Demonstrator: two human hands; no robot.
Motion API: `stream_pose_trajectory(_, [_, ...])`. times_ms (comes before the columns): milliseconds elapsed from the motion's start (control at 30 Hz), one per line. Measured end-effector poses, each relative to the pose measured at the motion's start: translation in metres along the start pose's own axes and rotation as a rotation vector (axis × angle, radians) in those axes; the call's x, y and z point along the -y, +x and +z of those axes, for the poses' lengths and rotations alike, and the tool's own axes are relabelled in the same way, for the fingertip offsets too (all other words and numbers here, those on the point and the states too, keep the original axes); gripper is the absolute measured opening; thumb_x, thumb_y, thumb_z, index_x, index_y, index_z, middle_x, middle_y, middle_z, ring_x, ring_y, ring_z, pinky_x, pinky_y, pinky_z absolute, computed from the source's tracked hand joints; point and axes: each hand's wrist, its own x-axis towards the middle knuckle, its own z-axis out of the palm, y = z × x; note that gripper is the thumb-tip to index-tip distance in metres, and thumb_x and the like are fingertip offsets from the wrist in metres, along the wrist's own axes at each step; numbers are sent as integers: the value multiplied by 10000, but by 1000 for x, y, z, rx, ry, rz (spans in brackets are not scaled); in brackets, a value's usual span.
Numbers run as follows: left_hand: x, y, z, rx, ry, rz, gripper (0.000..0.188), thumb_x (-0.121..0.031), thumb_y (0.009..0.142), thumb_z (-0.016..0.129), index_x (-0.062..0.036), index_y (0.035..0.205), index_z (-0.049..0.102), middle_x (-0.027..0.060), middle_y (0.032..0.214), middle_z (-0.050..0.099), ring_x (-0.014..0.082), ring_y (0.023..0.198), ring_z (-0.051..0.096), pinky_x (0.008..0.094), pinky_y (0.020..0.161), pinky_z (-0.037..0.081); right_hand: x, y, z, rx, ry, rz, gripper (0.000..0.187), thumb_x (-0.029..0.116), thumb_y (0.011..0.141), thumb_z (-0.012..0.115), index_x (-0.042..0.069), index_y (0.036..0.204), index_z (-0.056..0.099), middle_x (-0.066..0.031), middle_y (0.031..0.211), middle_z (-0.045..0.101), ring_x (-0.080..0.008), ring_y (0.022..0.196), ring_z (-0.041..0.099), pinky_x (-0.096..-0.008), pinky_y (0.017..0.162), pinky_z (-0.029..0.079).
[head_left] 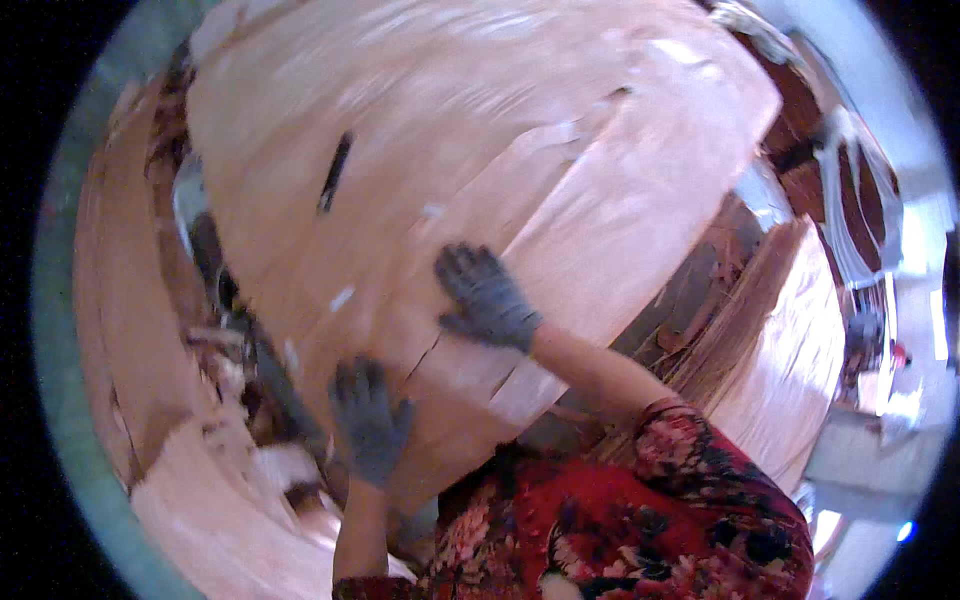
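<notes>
A large, pale tan wood veneer sheet (480, 130) is spread out before me, with a wavy surface and several cracks. My right hand (487, 297), in a grey glove, lies on it near the middle with the fingers stretched out. Near the sheet's left front edge is my left hand (370, 420), gloved alike, palm down and fingers apart. Neither hand holds anything. Farther off on the sheet lies a thin dark strip (336, 172); I cannot make out what it is. Small whitish patches (342, 298) dot the sheet between it and my hands.
Tall veneer stacks stand on both sides, one at the left (125, 290) and one at the right (770, 340). Torn veneer scraps (225, 370) fill the gap at the left. More broken pieces (700, 290) lie between the sheet and the right stack.
</notes>
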Motion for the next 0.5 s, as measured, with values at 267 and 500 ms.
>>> stream_pose_trajectory(267, [6, -3, 21, -80, 196, 32, 713, -445, 807, 527, 20, 1333, 401, 207, 1422, 342, 430, 1321, 274, 523, 1094, 193, -1, -2, -6, -91, 128, 60, 756, 509, 874, 463, -9, 1398, 291, -205, 1462, 274, -354, 1363, 244, -458, 1127, 145])
stream_pose_trajectory(500, [18, -11, 26, -131, 131, 86, 730, -471, 831, 504, 13, 1360, 370, 222, 1436, 313, 429, 1321, 276, 543, 1087, 180, 87, 4, 8, -117, 258, 178, 765, 501, 875, 469, -35, 1391, 291, -221, 1461, 267, -358, 1367, 234, -444, 1128, 146])
